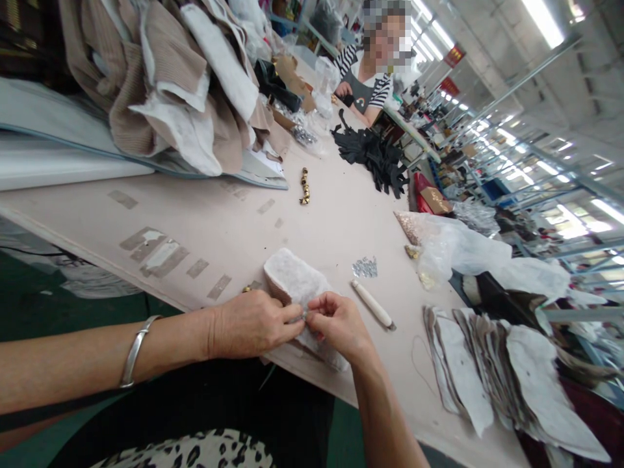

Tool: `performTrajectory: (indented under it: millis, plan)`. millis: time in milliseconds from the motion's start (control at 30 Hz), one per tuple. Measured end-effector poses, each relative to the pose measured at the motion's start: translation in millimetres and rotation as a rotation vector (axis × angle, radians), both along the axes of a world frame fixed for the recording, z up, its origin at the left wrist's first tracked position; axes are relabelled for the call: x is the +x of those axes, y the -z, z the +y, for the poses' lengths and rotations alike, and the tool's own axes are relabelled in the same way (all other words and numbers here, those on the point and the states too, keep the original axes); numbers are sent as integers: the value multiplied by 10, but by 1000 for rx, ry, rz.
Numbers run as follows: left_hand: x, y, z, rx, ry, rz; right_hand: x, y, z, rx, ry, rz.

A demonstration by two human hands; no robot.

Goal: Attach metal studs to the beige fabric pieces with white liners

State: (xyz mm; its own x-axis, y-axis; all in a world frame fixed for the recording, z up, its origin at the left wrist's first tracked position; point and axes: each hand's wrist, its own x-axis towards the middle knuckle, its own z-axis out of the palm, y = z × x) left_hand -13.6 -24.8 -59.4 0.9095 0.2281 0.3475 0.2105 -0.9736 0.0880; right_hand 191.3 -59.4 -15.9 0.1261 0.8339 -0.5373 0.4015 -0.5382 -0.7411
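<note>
A brown ribbed fabric piece with a fuzzy white lining (297, 276) lies at the table's near edge, lining side up. My left hand (256, 324) is closed on its near side, thumb and finger pinched at its middle. Against those fingertips, my right hand (341, 325) is also pinched; whatever small thing is between its fingers is hidden. Just right of the hands lies a tool with a white handle (373, 305) and a short metal tip. Beyond it is a small patch of silvery metal pieces (364, 267). A gold-coloured bit (247, 288) shows behind my left hand.
A row of gold-coloured pieces (305, 186) lies farther up the table. Brown lined fabric pieces (180, 84) are heaped at left, and a stack of similar pieces (487, 370) lies at right. Black strips (373, 156) lie near a seated person (365, 91). Plastic bags (463, 244) stand at right.
</note>
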Motion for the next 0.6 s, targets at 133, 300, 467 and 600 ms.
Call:
performTrajectory:
  millis: [133, 300, 467, 600]
  plan:
    - [-9, -7, -10, -6, 2, -5, 15, -30, 86, -25, -57, -31]
    - [-2, -9, -16, -16, 6, -8, -1, -29, 34, 16, -110, -40]
    - [5, -1, -6, -35, -10, -11, 336, -19, -49, 363, 9, -384]
    - [-19, -24, -22, -34, -15, -54, 841, 171, -164, 670, 18, -901]
